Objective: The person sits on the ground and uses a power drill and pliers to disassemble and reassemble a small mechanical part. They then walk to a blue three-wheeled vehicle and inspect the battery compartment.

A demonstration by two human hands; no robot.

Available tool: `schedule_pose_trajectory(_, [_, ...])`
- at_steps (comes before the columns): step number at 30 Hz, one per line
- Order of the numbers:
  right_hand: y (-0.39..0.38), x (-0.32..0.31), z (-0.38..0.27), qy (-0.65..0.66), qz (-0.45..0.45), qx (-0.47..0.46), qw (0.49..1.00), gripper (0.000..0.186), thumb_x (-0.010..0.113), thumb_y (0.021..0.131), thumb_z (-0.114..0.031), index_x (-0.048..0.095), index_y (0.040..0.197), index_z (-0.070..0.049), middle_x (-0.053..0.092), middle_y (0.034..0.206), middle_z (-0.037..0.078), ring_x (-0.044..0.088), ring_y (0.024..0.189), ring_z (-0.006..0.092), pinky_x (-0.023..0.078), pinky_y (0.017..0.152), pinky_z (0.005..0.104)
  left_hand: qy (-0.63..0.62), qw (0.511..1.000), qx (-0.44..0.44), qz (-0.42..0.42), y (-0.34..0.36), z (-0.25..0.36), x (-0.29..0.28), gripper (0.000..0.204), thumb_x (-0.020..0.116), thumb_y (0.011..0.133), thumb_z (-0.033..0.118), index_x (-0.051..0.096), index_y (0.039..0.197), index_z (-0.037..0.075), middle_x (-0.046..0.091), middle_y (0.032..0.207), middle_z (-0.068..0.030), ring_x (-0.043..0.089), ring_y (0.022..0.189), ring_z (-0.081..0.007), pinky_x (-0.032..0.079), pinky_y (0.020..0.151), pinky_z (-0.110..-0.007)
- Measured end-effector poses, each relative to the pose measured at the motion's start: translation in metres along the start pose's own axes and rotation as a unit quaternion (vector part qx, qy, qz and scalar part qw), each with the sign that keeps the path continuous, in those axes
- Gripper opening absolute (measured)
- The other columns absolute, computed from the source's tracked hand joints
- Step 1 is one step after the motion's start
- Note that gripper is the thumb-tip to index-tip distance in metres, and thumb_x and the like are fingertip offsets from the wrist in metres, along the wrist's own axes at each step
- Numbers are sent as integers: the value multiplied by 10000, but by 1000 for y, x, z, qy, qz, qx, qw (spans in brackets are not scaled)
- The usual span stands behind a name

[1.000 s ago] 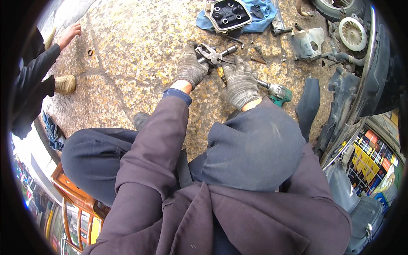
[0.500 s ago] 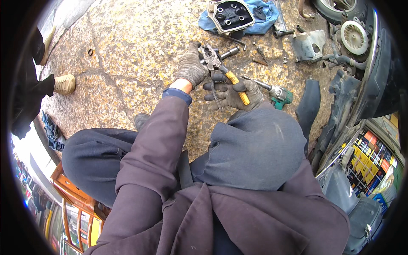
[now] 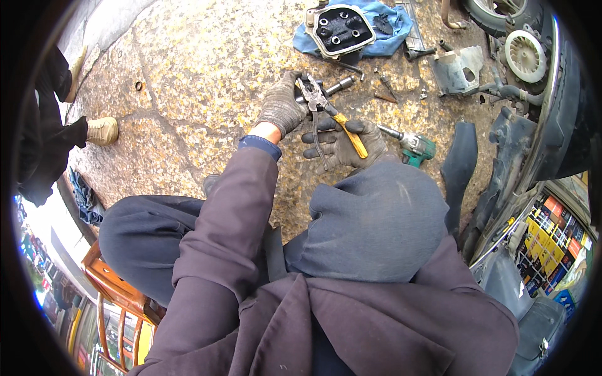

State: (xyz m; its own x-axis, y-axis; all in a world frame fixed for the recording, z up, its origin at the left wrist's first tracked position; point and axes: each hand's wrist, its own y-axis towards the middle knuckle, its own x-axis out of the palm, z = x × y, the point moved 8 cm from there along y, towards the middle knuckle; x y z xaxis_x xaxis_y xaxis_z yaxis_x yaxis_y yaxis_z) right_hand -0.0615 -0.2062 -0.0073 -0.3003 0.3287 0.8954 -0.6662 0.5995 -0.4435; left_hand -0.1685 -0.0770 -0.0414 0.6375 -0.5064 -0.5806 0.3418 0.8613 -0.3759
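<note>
Pliers (image 3: 337,116), yellow-handled: head beside left hand (image 3: 280,106), contact unclear; handles splayed across right palm. Right hand (image 3: 367,149): grip partly open, fingers spread, thumb folded over the yellow handle (image 3: 356,144). Left hand: grip curled closed around metal socket bar (image 3: 340,85).

Vehicle repair workshop: wheel (image 3: 495,23), engine cover (image 3: 340,32), power drill (image 3: 417,148), pliers (image 3: 315,98).
</note>
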Motion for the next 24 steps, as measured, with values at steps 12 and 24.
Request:
schedule_pose_trajectory(12, [8, -31, -21, -326, 231, 11, 917, 429, 652, 906, -155, 519, 1301, -54, 682, 1035, 159, 698, 944, 283, 609, 801, 472, -57, 998, 5, -30, -13, 28, -21, 613, 793, 703, 393, 561, 1168, 68, 674, 1019, -182, 674, 935, -336, 532, 810, -419])
schedule_pose_trajectory(24, [-5, 25, -36, -875, 359, 161, 284, 1149, 765, 720, -544, 109, 1570, -134, 276, 1543, 197, 361, 1394, 354, 387, 1104, 435, -66, 997, -22, -44, -9, 7, 4, 600, 771, 763, 283, 488, 1228, 32, 607, 1137, -245, 596, 1052, -416, 483, 860, -457])
